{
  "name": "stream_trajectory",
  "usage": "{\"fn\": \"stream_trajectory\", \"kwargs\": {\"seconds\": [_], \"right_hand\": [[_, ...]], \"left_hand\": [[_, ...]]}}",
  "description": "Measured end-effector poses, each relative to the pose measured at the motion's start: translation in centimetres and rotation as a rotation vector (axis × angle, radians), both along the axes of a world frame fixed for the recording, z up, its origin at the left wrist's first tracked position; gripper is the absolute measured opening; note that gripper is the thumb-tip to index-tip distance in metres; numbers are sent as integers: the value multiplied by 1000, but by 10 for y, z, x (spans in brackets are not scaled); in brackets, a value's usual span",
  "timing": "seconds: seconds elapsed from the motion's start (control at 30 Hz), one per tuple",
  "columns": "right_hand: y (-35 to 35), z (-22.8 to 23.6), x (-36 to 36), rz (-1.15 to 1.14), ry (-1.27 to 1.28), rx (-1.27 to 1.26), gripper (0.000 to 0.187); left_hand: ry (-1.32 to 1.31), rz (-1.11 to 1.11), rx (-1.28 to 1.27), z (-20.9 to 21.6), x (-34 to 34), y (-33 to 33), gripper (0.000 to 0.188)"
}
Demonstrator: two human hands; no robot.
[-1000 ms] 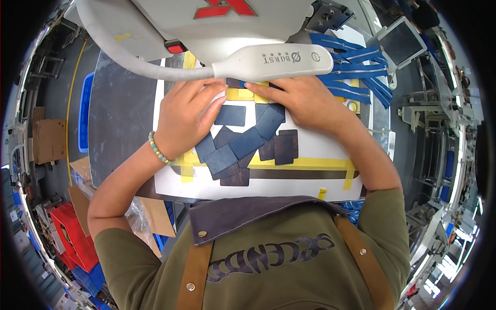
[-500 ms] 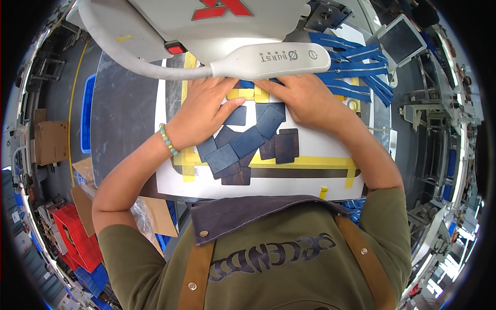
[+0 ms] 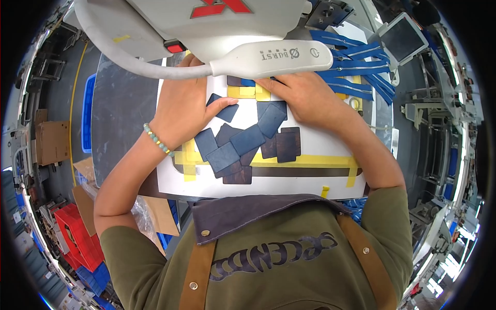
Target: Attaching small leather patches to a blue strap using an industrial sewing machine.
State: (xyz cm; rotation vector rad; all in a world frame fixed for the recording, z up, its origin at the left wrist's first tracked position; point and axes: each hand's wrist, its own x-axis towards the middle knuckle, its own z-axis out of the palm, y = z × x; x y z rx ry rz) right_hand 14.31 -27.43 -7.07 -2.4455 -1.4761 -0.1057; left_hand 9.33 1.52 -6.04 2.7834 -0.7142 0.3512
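My left hand (image 3: pixel 186 106), wearing a bead bracelet (image 3: pixel 158 139), is open on the left of the white work sheet. Its thumb reaches over a tilted dark blue leather-like patch (image 3: pixel 223 109); its other fingertips pass behind the lamp's cable. My right hand (image 3: pixel 310 98) lies flat, thumb stretched toward the yellow taped guide (image 3: pixel 242 92), with its remaining fingers partly hidden by the white lamp head (image 3: pixel 276 58). A dark piece (image 3: pixel 234 81) and a bit of blue show beyond the guide. Several overlapping blue patches (image 3: pixel 223 159) and dark brown patches (image 3: pixel 288 145) lie nearer me.
A large pale machine (image 3: pixel 206 26) overhangs the far side of the table. Blue zipper strips (image 3: pixel 356 67) are heaped at the far right, near a tape roll (image 3: pixel 355 104). Yellow tape (image 3: pixel 310 160) edges the white sheet (image 3: pixel 289 187). A blue bin (image 3: pixel 89 113) stands left.
My left hand has drawn left, away from the yellow guide, uncovering the dark piece there. The blue patch by its thumb has shifted left and turned. My right hand has barely moved.
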Motion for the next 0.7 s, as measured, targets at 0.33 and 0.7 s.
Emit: {"fn": "stream_trajectory", "kwargs": {"seconds": [0.33,0.7], "right_hand": [[3,2,-1,1,17,-23,68],[5,-3,2,18,79,20,61]], "left_hand": [[-188,-61,-19,-9,-15,14,37],[184,-90,-356,-16,-20,19,39]]}}
